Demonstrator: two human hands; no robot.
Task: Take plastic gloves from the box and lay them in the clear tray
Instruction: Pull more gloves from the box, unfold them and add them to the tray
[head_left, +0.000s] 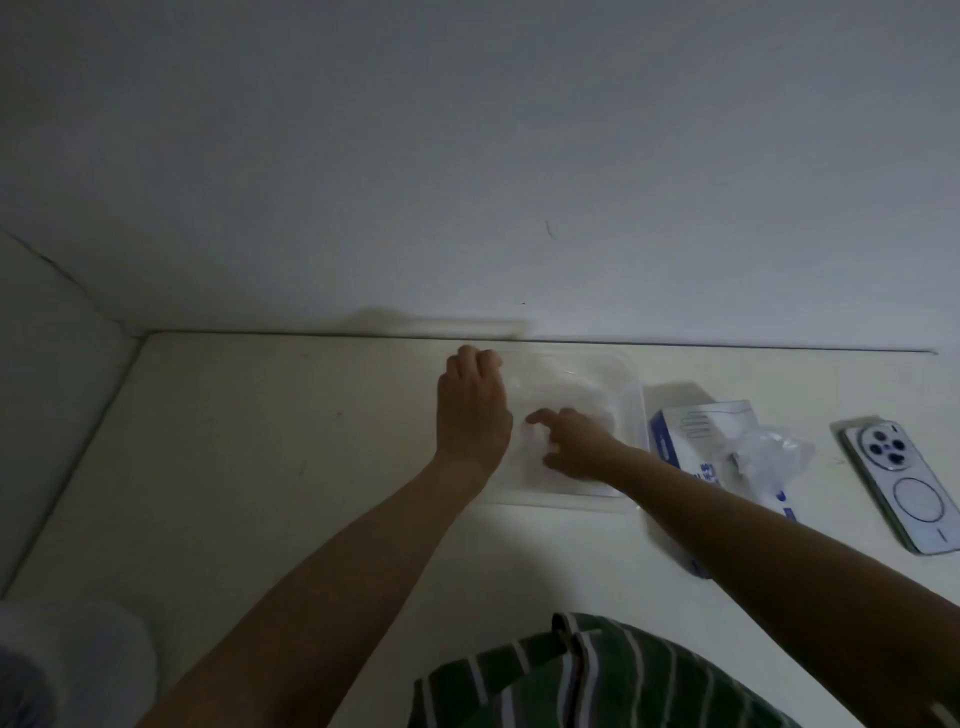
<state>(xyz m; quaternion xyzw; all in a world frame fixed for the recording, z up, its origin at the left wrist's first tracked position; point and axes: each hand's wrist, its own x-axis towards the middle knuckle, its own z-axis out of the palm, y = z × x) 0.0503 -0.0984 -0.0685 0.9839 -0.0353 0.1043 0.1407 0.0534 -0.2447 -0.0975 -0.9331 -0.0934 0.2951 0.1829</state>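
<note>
A clear tray lies on the white table against the wall. Thin clear plastic gloves lie crumpled inside it. My left hand is at the tray's left rim with its fingers curled over the far corner; whether they grip the rim I cannot tell. My right hand reaches into the tray, its fingers spread and pressing down on the gloves. To the right of the tray sits the white and blue glove box, with a tuft of plastic gloves sticking out of its opening.
A phone lies back-up at the right of the box. The table meets the wall at its far edge and ends at the left. A green striped shirt shows at the bottom.
</note>
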